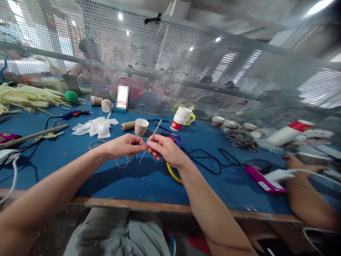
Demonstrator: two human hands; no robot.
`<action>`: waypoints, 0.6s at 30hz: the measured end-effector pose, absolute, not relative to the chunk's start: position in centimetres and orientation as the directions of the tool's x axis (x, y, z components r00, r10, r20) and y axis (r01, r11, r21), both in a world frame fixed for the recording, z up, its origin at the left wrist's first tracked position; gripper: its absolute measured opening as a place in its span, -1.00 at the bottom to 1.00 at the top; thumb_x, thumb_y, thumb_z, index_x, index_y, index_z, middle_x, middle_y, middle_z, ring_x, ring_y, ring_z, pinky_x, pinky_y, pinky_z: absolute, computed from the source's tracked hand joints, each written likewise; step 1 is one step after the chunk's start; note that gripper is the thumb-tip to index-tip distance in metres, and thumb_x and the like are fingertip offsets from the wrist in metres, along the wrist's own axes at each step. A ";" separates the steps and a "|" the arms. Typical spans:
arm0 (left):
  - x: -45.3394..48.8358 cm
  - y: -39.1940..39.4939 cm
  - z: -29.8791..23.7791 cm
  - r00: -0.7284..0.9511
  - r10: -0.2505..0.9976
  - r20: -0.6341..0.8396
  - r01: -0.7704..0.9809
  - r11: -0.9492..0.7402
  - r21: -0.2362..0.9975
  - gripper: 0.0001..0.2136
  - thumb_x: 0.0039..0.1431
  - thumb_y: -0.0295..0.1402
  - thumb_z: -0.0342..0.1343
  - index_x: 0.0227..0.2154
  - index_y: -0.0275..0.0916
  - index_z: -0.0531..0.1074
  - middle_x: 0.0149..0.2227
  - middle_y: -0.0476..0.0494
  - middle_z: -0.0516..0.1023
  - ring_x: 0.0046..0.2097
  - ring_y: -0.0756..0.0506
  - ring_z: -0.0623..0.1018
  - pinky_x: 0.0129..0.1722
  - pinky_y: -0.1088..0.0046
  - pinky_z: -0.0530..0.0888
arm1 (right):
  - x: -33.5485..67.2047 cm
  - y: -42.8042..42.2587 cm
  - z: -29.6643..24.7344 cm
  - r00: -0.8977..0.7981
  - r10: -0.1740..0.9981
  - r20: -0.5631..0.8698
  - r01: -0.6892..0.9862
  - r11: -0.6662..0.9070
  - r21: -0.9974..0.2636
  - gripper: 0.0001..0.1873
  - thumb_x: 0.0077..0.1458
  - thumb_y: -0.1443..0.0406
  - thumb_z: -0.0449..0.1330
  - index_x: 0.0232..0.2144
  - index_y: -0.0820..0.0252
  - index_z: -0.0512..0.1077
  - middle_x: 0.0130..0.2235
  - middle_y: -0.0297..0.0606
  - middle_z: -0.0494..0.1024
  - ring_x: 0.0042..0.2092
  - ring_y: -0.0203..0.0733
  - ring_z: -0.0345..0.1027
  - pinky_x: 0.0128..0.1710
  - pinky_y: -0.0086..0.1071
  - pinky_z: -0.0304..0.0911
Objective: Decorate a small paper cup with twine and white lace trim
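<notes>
Both of my hands meet above the blue table (112,177). My right hand (165,149) pinches a thin wooden stick (153,137) that slants up to the right. My left hand (125,145) is closed on brown twine (121,163), which hangs in a loop below my fingers and trails left across the table. The two sets of fingertips almost touch at the stick. A paper cup (140,126) and a twine spool (128,125) stand just behind my hands.
White gauze (94,127), a glue gun (76,113), corn husks (26,96), a long stick (32,136), stacked cups (182,118), black cables (213,161) and a pink phone (262,179) lie around. Another person's forearm (306,192) rests at the right. A mesh screen (186,64) backs the table.
</notes>
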State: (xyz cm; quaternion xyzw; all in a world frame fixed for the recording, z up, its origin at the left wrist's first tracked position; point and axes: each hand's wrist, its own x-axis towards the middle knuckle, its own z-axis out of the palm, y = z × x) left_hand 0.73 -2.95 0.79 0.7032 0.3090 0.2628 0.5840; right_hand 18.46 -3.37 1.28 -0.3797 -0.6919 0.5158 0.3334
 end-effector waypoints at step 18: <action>0.7 -3.0 1.2 0.638 0.761 0.116 0.355 -0.424 0.833 -0.86 0.05 -0.36 -0.05 -0.50 -0.33 0.30 -0.55 0.04 0.27 -0.51 0.10 0.23 -0.51 0.57 0.21 | 18.1 -3.5 1.0 -0.426 0.902 0.069 0.249 0.190 -0.950 -0.80 -0.02 0.21 0.12 -0.49 0.24 0.25 -0.59 -0.43 0.31 -0.64 -0.50 0.09 -0.70 -0.56 0.01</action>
